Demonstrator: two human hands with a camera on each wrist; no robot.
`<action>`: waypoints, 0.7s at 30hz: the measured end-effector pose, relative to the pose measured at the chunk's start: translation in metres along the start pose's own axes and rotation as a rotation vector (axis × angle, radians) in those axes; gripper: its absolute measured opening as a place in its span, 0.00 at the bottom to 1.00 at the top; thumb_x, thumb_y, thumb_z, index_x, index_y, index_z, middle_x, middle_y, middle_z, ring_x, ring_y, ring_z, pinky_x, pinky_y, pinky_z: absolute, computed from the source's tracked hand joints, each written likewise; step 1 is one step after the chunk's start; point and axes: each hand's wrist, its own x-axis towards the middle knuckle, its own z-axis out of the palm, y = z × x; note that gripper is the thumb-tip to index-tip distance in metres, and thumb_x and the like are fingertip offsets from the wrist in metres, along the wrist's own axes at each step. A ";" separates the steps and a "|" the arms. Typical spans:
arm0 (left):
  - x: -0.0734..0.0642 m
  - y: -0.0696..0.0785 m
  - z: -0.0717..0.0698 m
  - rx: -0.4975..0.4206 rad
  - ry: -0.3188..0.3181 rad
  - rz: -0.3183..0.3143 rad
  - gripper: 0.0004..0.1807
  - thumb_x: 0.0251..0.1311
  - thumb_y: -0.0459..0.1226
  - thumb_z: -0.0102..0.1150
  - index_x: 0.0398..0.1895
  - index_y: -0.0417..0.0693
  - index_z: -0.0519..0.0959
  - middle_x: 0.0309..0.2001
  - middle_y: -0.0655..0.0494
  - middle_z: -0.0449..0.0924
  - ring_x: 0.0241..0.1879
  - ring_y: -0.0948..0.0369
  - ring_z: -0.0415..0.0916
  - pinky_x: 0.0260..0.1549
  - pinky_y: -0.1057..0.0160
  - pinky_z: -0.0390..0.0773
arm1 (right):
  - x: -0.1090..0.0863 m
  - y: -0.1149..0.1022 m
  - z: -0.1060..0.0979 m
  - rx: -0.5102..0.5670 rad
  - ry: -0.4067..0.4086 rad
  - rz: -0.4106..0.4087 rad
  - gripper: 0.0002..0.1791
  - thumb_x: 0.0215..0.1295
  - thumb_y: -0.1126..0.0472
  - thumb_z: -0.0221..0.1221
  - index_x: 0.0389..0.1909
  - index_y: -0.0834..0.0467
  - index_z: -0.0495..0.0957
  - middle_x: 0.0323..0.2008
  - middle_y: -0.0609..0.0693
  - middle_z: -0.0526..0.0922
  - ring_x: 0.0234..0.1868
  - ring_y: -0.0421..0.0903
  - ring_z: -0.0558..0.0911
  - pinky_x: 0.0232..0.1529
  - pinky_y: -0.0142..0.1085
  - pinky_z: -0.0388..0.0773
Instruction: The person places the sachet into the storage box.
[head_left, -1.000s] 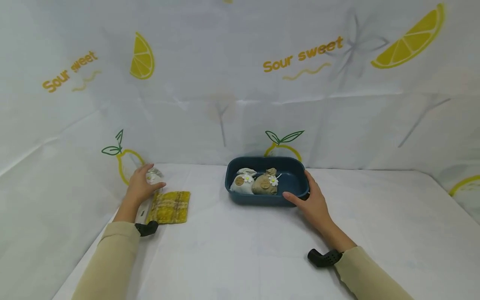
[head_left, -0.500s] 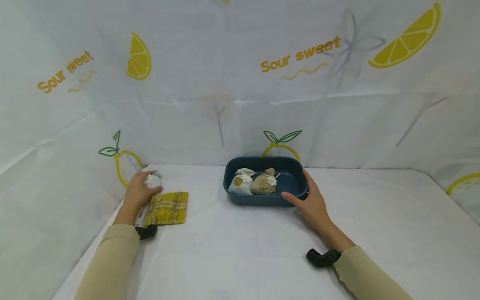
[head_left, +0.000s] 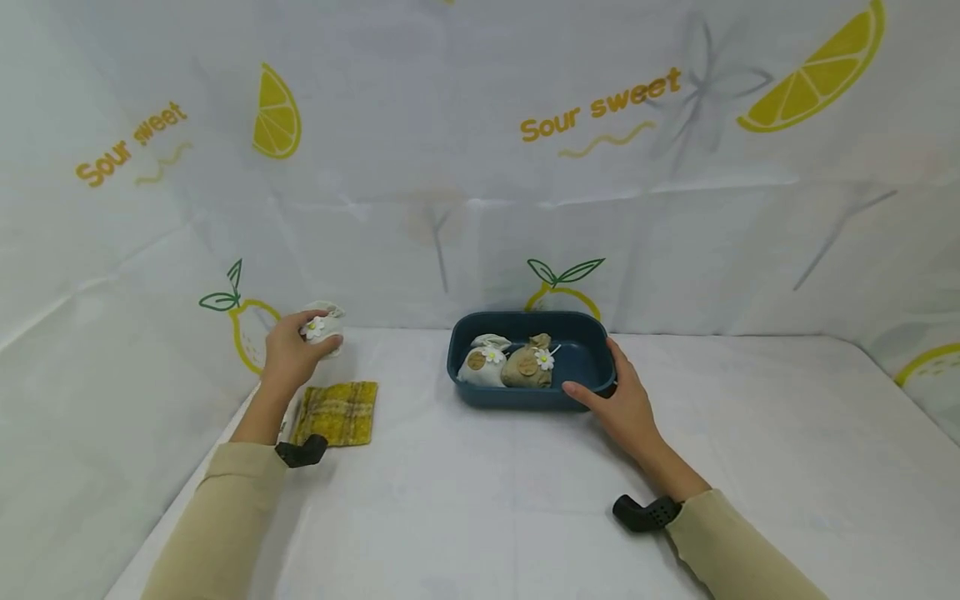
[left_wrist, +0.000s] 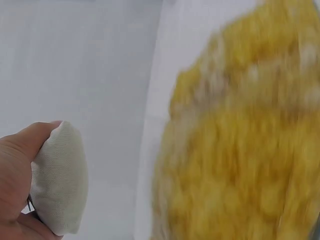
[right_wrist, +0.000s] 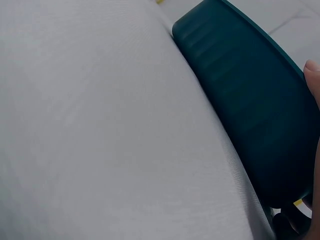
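Observation:
My left hand [head_left: 291, 354] holds a small white cloth pouch [head_left: 325, 327] with a white daisy on it, pinched between thumb and fingers. In the left wrist view the pouch [left_wrist: 62, 180] shows its plain woven side. Over at the centre, my right hand [head_left: 628, 408] grips the right end of a dark blue plastic bin [head_left: 517, 400], thumb at the front rim. Inside the bin lie a white pouch [head_left: 482, 371] and a tan pouch [head_left: 527, 368], each with a daisy. The right wrist view shows the bin's outer wall [right_wrist: 250, 105] and part of that hand.
A yellow plaid cloth square [head_left: 341, 414] lies below the left hand, near the left wrist. Partly hidden by the left forearm is a white flat item [head_left: 287, 423] beside it. Behind the table [head_left: 450, 500] hangs a white lemon-print backdrop [head_left: 390, 208].
My left hand took hold of the white pouch at the far left, lifted it and moved a little to the right. The right hand stays on the bin.

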 end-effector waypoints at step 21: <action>-0.018 0.135 0.078 -0.242 -0.042 0.238 0.27 0.59 0.41 0.72 0.62 0.49 0.79 0.57 0.46 0.78 0.44 0.53 0.78 0.39 0.57 0.82 | 0.000 0.001 -0.002 0.017 -0.024 -0.004 0.60 0.61 0.40 0.67 0.83 0.49 0.38 0.82 0.61 0.47 0.81 0.64 0.50 0.75 0.66 0.54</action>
